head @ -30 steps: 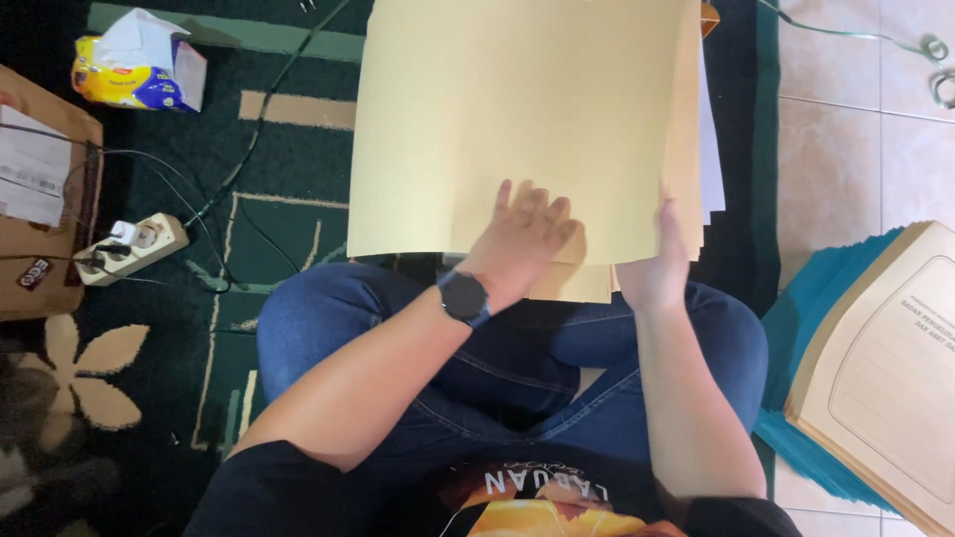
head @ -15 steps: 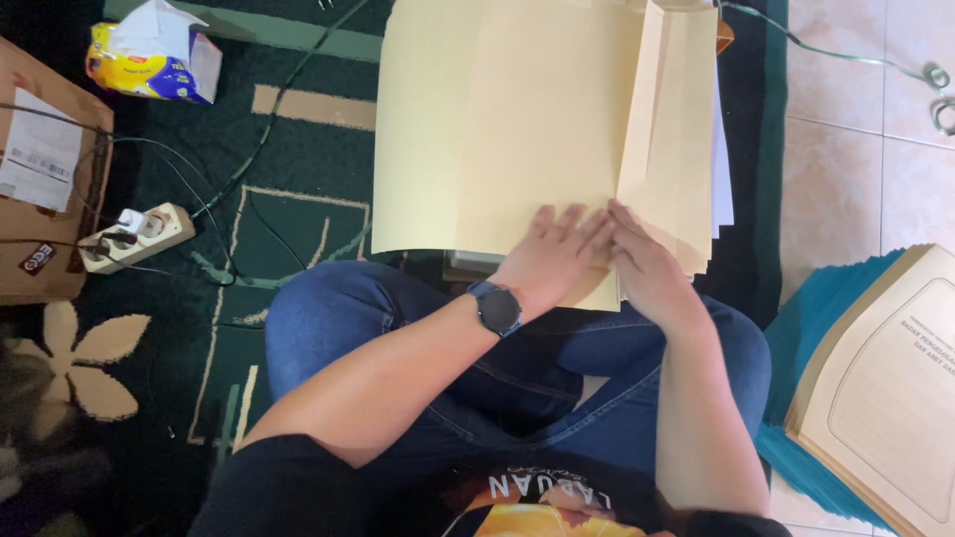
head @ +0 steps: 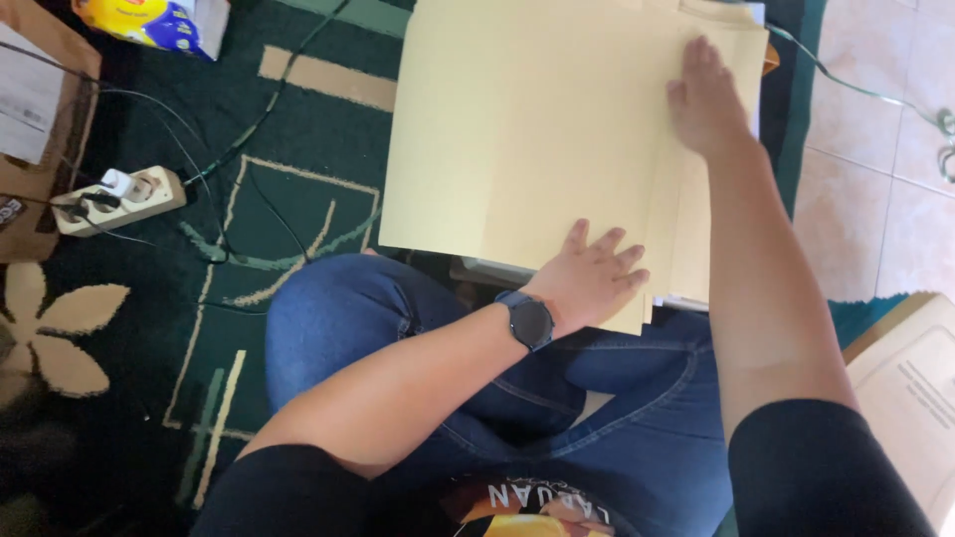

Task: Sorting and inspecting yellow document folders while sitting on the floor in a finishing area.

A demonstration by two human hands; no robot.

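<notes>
A stack of large pale-yellow paper folders (head: 527, 129) lies over my lap and the green rug. My left hand (head: 589, 278), with a dark watch on its wrist, presses flat on the stack's near edge with fingers spread. My right hand (head: 704, 99) lies flat, palm down, on the upper right part of the stack, near its far edge. Neither hand grips anything. The sheets on the right side are fanned slightly, with white edges showing beneath.
A white power strip (head: 117, 199) with cables sits on the dark green rug (head: 298, 199) to the left. A cardboard box (head: 35, 129) stands at far left, a yellow-blue packet (head: 149, 20) at top left. Tiled floor (head: 875, 169) and another tan folder (head: 910, 388) lie to the right.
My right hand has slid from the near edge up to the far right part of the stack. The lifted sheet has been laid down flat. My left hand stays on the near edge.
</notes>
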